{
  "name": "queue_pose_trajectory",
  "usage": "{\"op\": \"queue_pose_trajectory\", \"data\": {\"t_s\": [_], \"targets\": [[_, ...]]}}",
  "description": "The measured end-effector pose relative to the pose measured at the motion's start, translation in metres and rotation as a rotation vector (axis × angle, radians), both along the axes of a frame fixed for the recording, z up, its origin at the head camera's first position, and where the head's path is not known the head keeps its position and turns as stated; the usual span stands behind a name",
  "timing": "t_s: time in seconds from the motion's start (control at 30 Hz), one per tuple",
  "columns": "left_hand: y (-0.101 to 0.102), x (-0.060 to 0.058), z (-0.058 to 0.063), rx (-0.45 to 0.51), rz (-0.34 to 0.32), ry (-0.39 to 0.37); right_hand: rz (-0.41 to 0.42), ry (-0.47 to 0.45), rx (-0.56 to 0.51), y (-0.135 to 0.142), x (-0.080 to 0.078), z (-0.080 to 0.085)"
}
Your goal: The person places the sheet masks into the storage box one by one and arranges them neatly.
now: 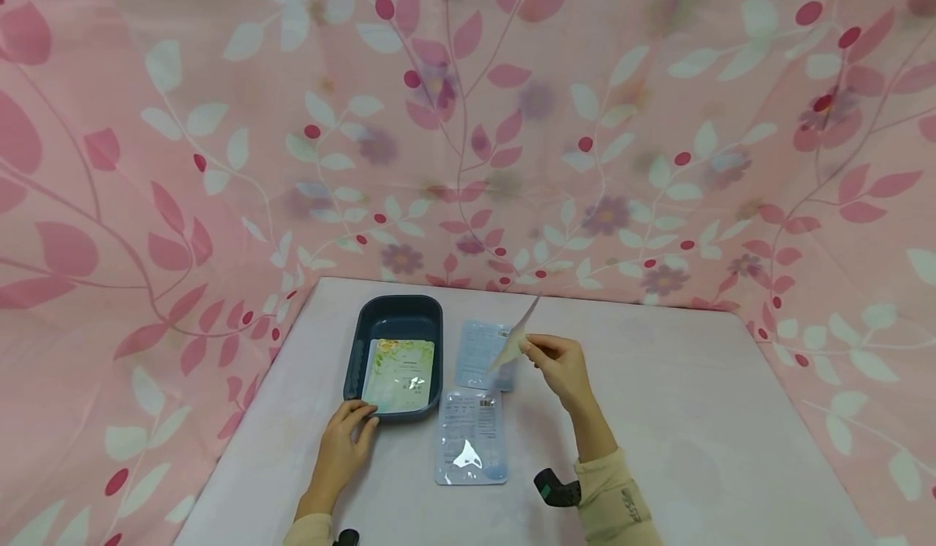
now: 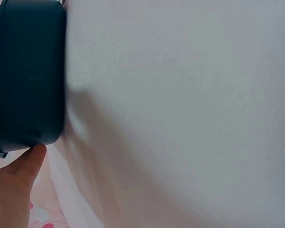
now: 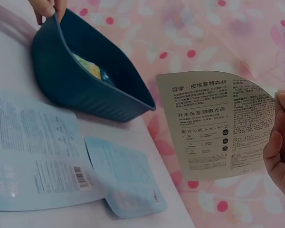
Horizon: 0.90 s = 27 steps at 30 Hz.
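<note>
My left hand (image 1: 342, 448) grips the near-left corner of a dark blue plastic basin (image 1: 398, 318), fingers over the rim; in the left wrist view a digit presses the basin's outer wall (image 2: 31, 71). Inside the basin lies a flat green-and-yellow floral packet (image 1: 402, 379). Right of it, my right hand (image 1: 561, 367) pinches the edge of a thin cream packet (image 1: 512, 347), raised above the table and tilted. Its printed back (image 3: 199, 128) faces the right wrist camera. Below it is a light blue sachet (image 1: 478, 349), partly hidden by the held packet.
A second light blue sachet (image 1: 471, 440) lies nearer me, right of the basin. A white cloth covers the table (image 1: 680, 416). Pink floral curtain (image 1: 468, 123) hangs behind and at both sides. Each wrist carries a black camera (image 1: 557, 489).
</note>
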State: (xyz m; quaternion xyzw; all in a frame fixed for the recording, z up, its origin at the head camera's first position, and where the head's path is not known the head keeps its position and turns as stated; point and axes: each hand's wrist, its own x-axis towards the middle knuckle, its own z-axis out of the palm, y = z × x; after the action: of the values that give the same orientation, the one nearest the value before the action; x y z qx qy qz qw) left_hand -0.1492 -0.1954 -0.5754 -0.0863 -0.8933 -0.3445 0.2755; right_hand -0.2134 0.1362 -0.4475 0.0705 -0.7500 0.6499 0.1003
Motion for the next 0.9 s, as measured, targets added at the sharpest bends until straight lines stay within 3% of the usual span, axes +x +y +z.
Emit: {"op": "queue_pose_trajectory", "data": {"t_s": [0.17, 0.4, 0.67, 0.9], "targets": [[0.0, -0.001, -0.002, 0.001, -0.005, -0.002, 0.023, -0.013, 0.004, -0.008, 0.0, 0.006], [-0.001, 0.0, -0.002, -0.003, 0.0, -0.004, 0.089, 0.003, 0.032, -0.023, 0.008, 0.031], [-0.001, -0.001, -0.001, -0.007, -0.003, 0.005, 0.13, -0.028, -0.007, -0.036, -0.007, 0.013], [0.0, -0.001, -0.003, -0.014, -0.009, 0.036, 0.174, 0.003, -0.017, -0.055, -0.011, 0.011]]}}
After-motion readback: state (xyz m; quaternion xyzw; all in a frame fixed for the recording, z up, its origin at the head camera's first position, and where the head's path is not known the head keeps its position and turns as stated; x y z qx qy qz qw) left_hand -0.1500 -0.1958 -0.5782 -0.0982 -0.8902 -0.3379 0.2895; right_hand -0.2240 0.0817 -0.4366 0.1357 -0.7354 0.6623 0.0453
